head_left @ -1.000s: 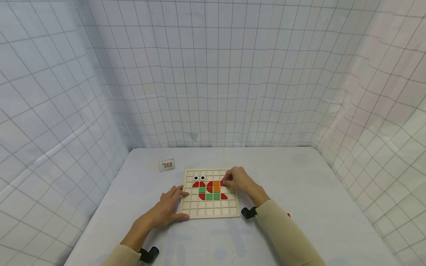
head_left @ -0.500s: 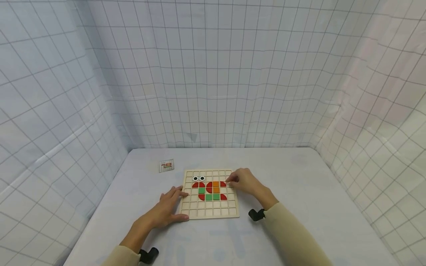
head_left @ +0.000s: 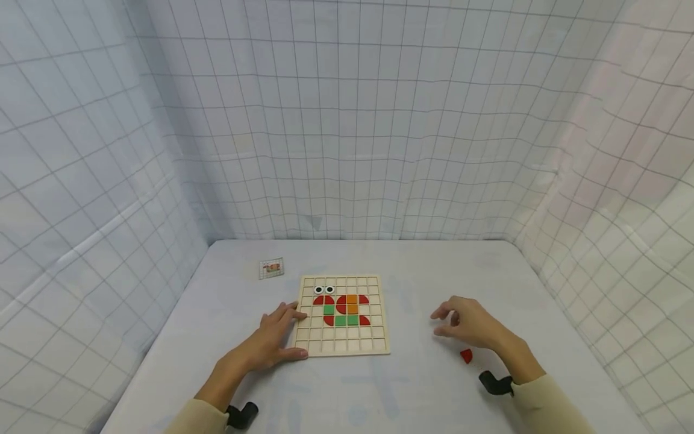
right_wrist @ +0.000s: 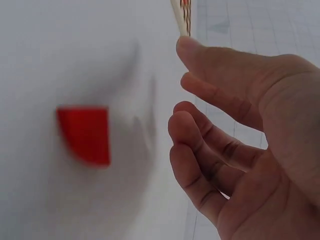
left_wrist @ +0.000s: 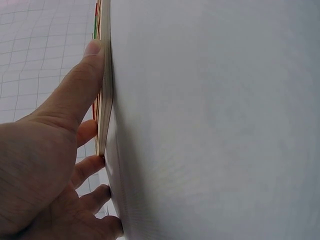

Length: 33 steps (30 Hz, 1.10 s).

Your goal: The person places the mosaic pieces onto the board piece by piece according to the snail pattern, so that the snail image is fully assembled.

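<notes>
A wooden grid board point(head_left: 341, 346) lies on the table, with red quarter-round, green square and orange square tiles point(head_left: 352, 304) set in its cells. Two eye tiles point(head_left: 324, 290) sit near its top left. My left hand point(head_left: 271, 340) rests on the board's left edge, thumb at the lower corner and fingers spread along the side. Off to the right of the board, my right hand point(head_left: 468, 322) hovers with loosely bent fingers and holds nothing. Just below it a loose red quarter-round tile point(head_left: 466, 356) lies on the table; the right wrist view shows this red tile point(right_wrist: 86, 135) beside the fingertips.
A small picture card point(head_left: 271, 268) lies behind the board to the left, printed with a coloured figure on a grid. Grid-patterned white curtains point(head_left: 347, 120) enclose the table point(head_left: 423, 265) at the back and both sides.
My right hand has let go of a red quarter-round tile at the board's right side and moved right, over the loose red tile. My left hand has stayed put.
</notes>
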{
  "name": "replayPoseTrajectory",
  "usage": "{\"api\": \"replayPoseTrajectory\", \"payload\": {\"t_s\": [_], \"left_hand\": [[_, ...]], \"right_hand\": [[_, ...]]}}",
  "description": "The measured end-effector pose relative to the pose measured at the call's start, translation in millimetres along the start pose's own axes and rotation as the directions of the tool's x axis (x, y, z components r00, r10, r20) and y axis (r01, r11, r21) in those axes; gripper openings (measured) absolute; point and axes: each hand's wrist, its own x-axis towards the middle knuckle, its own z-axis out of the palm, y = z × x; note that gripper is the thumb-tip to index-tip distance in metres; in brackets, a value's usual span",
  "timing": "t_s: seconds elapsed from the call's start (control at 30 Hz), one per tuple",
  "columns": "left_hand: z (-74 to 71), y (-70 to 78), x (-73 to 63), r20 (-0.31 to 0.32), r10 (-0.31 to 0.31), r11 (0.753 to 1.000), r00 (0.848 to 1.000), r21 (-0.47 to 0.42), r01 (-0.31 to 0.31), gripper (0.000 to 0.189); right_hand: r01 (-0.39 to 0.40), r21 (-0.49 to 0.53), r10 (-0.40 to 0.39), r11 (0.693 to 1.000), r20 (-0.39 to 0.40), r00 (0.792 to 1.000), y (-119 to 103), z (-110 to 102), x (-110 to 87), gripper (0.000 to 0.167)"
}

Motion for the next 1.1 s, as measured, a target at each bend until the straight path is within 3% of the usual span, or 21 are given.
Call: {"api": "replayPoseTrajectory", "payload": {"t_s": [0.17, 0.33, 0.53, 0.8, 1.1], "left_hand": [[2.0, -1.3, 1.8, -0.001, 0.003, 1.0, 1.0, 0.011, -0.002, 0.08], [1.1, -1.6, 2.7, 0.004, -0.008, 1.0, 1.0, 0.009, 0.008, 0.081], [1.3, -1.7, 3.0, 0.01, -0.027, 1.0, 1.0, 0.0, 0.027, 0.081], [0.6, 0.2, 2.0, 0.008, -0.02, 1.0, 1.0, -0.004, 0.02, 0.081], [0.0, 1.1, 1.4, 0.017, -0.013, 1.0, 1.0, -0.013, 0.013, 0.08]], "right_hand": [[-0.026, 0.079, 0.022, 0.997, 0.049, 0.999, 24.5, -9.4, -45.6, 0.037], [0.023, 0.131, -0.031, 0.991, 0.066, 0.997, 34.4, -7.1, -60.7, 0.035], [0.132, 0.108, -0.134, 0.985, 0.009, 0.991, 33.8, 2.0, -50.3, 0.023], [0.144, 0.048, -0.143, 0.988, -0.024, 0.989, 19.8, 11.2, -27.1, 0.023], [0.18, -0.016, -0.181, 0.983, -0.059, 0.982, 0.8, 22.0, 4.8, 0.012]]}}
